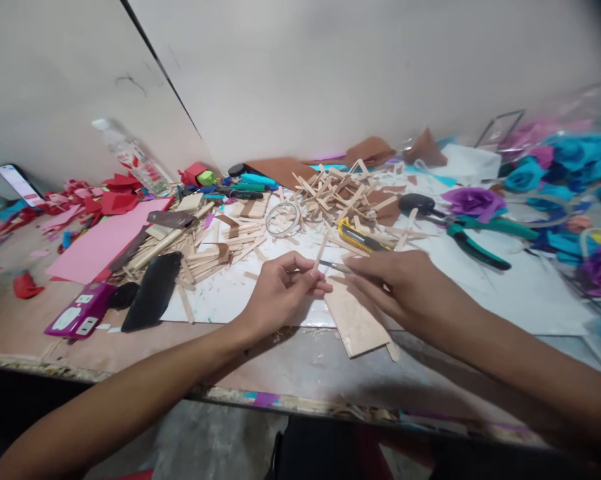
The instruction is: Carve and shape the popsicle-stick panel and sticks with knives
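My left hand pinches a popsicle stick, which points up and away between thumb and fingers. In my right hand is a slim grey craft knife, its narrow tip touching or very close to the stick. Below the hands, a flat panel of joined popsicle sticks lies at the edge of white paper, with one loose stick end jutting out beside it. A yellow utility knife lies just beyond my right hand. Past it is a heap of loose popsicle sticks.
Left are more stick bundles, a black phone-shaped slab, a purple box, pink paper and a plastic bottle. A tape ring lies mid-table. Green-handled pliers and paper flowers lie right.
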A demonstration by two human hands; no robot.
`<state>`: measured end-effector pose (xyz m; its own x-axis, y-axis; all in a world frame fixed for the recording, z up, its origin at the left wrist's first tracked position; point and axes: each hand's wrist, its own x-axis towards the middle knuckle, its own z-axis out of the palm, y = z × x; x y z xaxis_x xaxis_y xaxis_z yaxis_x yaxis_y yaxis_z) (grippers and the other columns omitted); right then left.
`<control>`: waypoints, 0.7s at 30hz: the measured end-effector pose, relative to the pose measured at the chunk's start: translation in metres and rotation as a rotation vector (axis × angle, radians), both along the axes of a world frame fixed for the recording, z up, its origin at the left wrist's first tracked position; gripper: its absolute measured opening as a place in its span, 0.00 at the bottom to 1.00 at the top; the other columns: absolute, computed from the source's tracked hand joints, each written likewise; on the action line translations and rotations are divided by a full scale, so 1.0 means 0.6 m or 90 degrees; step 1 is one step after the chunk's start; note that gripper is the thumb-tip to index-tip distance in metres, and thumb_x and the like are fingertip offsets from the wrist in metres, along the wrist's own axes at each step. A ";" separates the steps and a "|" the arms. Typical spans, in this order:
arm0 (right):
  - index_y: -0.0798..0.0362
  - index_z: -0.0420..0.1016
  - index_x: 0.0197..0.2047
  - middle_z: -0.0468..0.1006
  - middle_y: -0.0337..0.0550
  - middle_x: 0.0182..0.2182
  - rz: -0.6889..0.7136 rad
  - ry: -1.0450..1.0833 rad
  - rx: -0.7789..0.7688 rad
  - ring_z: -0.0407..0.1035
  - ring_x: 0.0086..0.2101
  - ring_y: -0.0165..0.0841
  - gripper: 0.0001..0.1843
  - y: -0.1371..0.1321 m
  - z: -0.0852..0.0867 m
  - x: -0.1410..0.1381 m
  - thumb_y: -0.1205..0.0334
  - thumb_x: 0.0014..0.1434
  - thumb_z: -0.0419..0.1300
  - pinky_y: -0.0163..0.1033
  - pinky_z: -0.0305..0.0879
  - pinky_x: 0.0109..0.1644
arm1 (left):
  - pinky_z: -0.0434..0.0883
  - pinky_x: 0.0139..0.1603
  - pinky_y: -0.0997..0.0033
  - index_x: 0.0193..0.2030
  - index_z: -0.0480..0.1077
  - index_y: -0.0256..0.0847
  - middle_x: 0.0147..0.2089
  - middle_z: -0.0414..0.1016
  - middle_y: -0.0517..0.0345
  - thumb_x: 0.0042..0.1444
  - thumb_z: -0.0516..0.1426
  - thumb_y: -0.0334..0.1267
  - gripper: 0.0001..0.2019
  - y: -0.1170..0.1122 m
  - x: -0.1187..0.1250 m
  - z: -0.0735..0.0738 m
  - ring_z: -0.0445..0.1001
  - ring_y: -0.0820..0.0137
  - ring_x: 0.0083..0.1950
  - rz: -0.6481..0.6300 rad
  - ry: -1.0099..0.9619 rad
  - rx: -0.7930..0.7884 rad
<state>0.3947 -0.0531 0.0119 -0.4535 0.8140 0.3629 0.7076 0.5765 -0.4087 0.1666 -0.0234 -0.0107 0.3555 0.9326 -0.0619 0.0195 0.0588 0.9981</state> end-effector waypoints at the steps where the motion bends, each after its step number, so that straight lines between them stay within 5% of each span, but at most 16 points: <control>1: 0.55 0.83 0.42 0.82 0.45 0.29 -0.010 -0.012 0.007 0.75 0.29 0.36 0.13 -0.003 -0.002 0.000 0.63 0.72 0.56 0.38 0.60 0.34 | 0.84 0.47 0.69 0.41 0.72 0.36 0.39 0.85 0.51 0.61 0.69 0.43 0.14 -0.002 0.000 0.002 0.87 0.67 0.41 0.001 0.005 -0.003; 10: 0.58 0.84 0.52 0.84 0.49 0.30 -0.074 -0.077 0.119 0.77 0.26 0.38 0.16 -0.015 -0.038 -0.010 0.63 0.72 0.55 0.38 0.65 0.29 | 0.85 0.46 0.70 0.40 0.73 0.36 0.38 0.84 0.52 0.61 0.69 0.43 0.13 -0.004 0.002 -0.003 0.87 0.66 0.40 0.022 0.003 -0.019; 21: 0.58 0.84 0.48 0.88 0.52 0.37 -0.022 0.002 0.200 0.83 0.31 0.39 0.15 0.007 -0.048 -0.008 0.64 0.74 0.55 0.40 0.74 0.33 | 0.86 0.42 0.69 0.42 0.73 0.35 0.37 0.86 0.51 0.59 0.71 0.43 0.16 0.009 -0.009 -0.002 0.88 0.63 0.37 0.005 -0.071 -0.110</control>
<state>0.3896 -0.0491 -0.0171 -0.4256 0.6772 0.6002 0.7281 0.6502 -0.2172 0.1611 -0.0180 -0.0122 0.3616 0.9145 -0.1817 -0.0917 0.2289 0.9691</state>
